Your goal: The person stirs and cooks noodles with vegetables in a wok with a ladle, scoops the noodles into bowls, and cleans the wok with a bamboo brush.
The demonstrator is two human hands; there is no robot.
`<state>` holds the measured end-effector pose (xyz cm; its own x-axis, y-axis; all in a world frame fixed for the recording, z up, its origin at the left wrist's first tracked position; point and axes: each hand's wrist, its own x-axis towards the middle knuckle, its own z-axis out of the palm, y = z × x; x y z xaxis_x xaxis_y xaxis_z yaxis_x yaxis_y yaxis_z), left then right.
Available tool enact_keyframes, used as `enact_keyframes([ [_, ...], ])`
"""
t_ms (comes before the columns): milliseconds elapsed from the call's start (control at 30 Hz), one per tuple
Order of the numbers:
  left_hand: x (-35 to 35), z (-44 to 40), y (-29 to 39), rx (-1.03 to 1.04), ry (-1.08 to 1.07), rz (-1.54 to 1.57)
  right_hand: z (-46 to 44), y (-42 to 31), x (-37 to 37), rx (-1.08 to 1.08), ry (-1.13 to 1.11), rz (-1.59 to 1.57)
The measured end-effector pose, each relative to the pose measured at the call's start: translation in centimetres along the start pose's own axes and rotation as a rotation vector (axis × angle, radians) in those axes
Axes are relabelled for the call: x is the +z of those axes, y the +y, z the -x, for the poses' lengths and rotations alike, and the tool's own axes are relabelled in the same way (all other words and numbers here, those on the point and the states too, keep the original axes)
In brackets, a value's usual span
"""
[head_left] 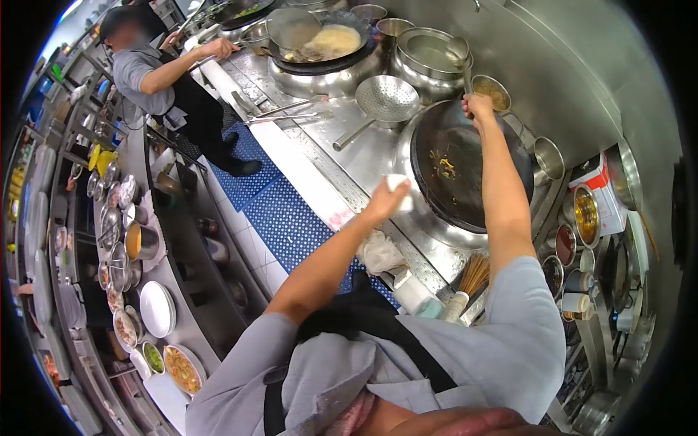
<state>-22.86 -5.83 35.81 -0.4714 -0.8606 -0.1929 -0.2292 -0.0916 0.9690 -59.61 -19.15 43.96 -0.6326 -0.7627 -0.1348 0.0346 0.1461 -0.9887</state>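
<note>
In the head view, my right hand [478,107] is closed around the handle of a ladle [457,49], whose bowl is over the rim of a steel pot [425,49]. Below my right forearm sits a dark wok [465,182] on a round steel burner stand, with scattered food scraps [443,166] in it. Just left of the wok's rim, my left hand [387,201] is closed on a white cloth [397,182]; some of its fingers are hidden. A perforated strainer [387,99] lies on the counter beyond my left hand.
A co-worker [163,76] stands at the far left beside another wok [331,43] holding frothy contents. Metal bowls and sauce containers [586,211] stand at right. Bundled sticks [473,275] are near my body. Plates [158,309] and a dish of food [183,369] line the left shelf.
</note>
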Motion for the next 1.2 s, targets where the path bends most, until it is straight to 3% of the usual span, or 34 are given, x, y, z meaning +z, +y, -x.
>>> enact_keyframes([
  [67, -4.4, 1.4, 0.3, 0.007, 0.180, -0.051, 0.7, -0.1, 1.5, 0.184, -0.092, -0.379],
  [133, -8.0, 1.9, -1.4, 0.031, 0.307, -0.168, 1.0, 0.7, 0.7, 0.228, -0.213, -0.666],
  [233, -11.4, -0.8, -9.0, -0.137, 0.282, -0.574, 4.3, 1.1, -1.0, 0.216, -0.298, -0.940],
  [333, -12.7, -1.0, -15.3, -0.280, 0.182, -0.803, 10.0, 0.1, -4.4, 0.143, -0.310, -0.906],
  [400, -12.1, 0.7, -11.6, -0.357, 0.213, -0.785, 15.9, -1.8, -6.7, 0.177, -0.286, -0.877],
  [567, -11.7, 0.5, -11.2, -0.345, 0.235, -0.778, 28.3, -2.5, -10.5, 0.237, -0.063, -0.437],
  [667, -10.8, 1.6, -10.0, -0.148, 0.448, -0.942, 32.5, -1.2, -12.8, 0.261, -0.031, -0.094],
  [700, -10.9, 3.4, -6.5, 0.013, 0.487, -0.882, 33.5, -1.0, -13.5, 0.241, -0.042, 0.047],
  [767, -12.7, 7.1, 1.1, 0.310, 0.113, -0.094, 32.2, -0.1, -13.9, 0.088, -0.012, 0.246],
  [833, -14.0, 13.4, 11.6, 0.366, -0.198, 0.128, 29.8, 2.1, -14.0, -0.182, 0.076, 0.351],
  [900, -14.9, 18.4, 20.7, 0.725, -0.255, -0.087, 24.4, 1.3, -12.2, -0.187, 0.086, 0.321],
  [1000, -15.3, 22.9, 28.1, 1.155, -0.221, -0.403, 16.2, -2.0, -6.4, -0.212, 0.044, 0.311],
  [1200, -14.4, 25.9, 32.2, 1.394, -0.232, -0.790, 2.7, -1.3, 1.9, -0.059, -0.032, 0.352],
])
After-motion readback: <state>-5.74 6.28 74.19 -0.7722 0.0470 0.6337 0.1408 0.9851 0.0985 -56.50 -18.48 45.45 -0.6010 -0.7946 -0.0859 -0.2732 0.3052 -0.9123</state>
